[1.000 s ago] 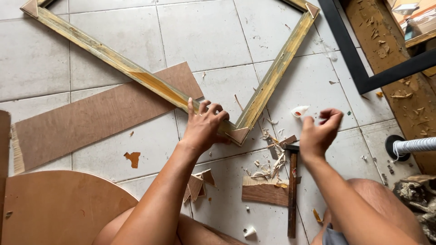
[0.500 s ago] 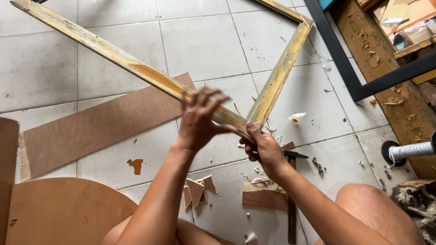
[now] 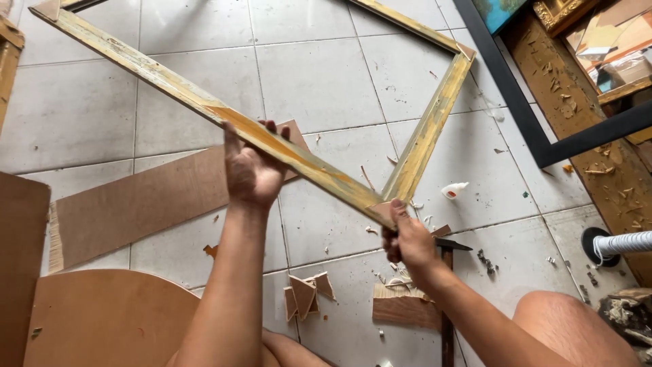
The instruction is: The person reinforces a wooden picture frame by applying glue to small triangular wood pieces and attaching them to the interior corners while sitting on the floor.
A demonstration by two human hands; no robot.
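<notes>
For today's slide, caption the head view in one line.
Both hands, left hand and right hand, grip a worn yellow wooden frame above the tiled floor.

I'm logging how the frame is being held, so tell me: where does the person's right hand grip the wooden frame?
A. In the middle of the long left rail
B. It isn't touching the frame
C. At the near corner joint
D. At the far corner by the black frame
C: the right hand pinches the wooden frame at its nearest corner, while the left hand grips the long rail farther up.
</notes>
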